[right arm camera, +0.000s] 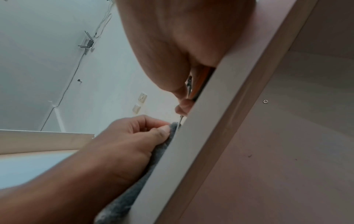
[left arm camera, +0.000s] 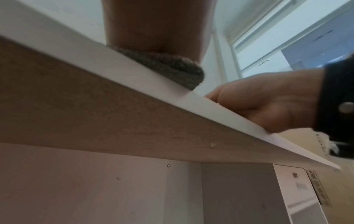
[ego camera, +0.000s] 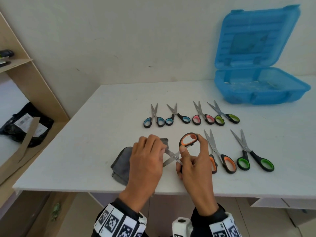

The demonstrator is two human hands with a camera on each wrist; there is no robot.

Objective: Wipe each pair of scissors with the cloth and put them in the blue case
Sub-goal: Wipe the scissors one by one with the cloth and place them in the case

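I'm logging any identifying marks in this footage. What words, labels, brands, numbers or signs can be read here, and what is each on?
No text reads clearly.
Sticker strip under the table: printed lettering, too blurred to read.
White label on the black package: barcode and print, too small to read.
Wrist bands: square coded patterns, no words.
Blue case, the scissors: no visible lettering.

head: up high, looking down and forward over the whole counter [ego camera: 239, 177].
left wrist: tucked below the counter's front edge, tilted upward, super close.
right wrist: same deal.
shared: front edge, cloth [right arm camera: 162, 153], both hands.
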